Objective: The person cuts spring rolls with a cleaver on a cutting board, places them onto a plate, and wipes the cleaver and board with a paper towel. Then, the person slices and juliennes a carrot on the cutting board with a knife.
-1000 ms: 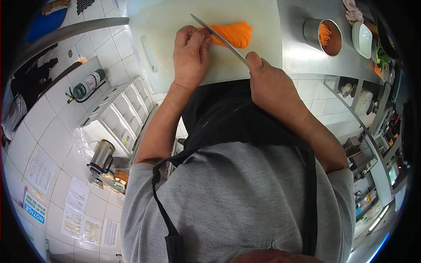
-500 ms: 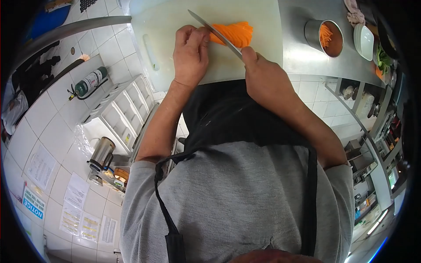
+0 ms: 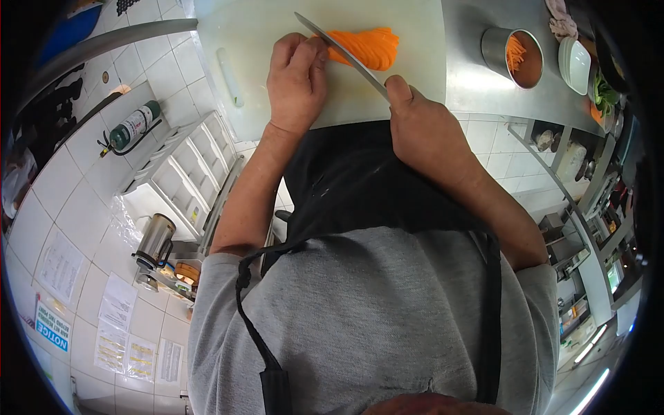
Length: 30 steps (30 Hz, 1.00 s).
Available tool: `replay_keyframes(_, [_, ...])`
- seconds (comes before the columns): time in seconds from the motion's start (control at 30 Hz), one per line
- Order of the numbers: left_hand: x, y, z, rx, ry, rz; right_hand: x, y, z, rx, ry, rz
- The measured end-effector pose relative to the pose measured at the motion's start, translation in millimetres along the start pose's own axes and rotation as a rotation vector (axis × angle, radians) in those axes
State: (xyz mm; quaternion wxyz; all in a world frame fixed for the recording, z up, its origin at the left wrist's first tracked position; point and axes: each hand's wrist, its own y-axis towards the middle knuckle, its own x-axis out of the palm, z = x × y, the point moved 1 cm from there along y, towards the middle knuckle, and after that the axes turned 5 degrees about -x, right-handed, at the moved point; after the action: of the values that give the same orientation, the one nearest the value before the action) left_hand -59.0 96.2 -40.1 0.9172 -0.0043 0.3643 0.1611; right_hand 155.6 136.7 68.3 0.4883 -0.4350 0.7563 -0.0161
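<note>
Thin, overlapping carrot slices point(image 3: 370, 48) lie fanned out on a pale cutting board point(image 3: 263, 21). My left hand point(image 3: 297, 79) has its fingers curled and pressed at the left end of the slices. My right hand point(image 3: 425, 121) is closed around the handle of a kitchen knife point(image 3: 346, 57); the handle itself is hidden in my grip. The blade runs diagonally across the slices, its tip pointing up and left past my left fingers. Whether the edge is touching the board cannot be made out.
A round metal container point(image 3: 494, 55) with carrot strips point(image 3: 515, 53) stands on the steel counter point(image 3: 463, 83) to the right. Beyond it are stacked white dishes point(image 3: 574, 66), a cloth point(image 3: 561, 19) and green leaves point(image 3: 605, 97). Left and below are a white rack point(image 3: 173, 183) and a green cylinder point(image 3: 135, 126).
The knife handle and my right hand have shifted slightly down and right. My left hand has moved slightly up and left, still beside the slices.
</note>
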Motion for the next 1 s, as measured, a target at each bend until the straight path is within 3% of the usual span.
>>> replay_keyframes(0.23, [1,2,-2,0.014,-0.026,0.029,30,21,22,-0.085,-0.015,0.087])
replay_keyframes(0.33, [-1,0,2,-0.071,-0.048,0.014,24,21,21,-0.072,-0.020,0.088])
replay_keyframes(1.0, [0,4,-6,0.044,0.000,0.028,-3,5,-9,0.028,-0.033,-0.004])
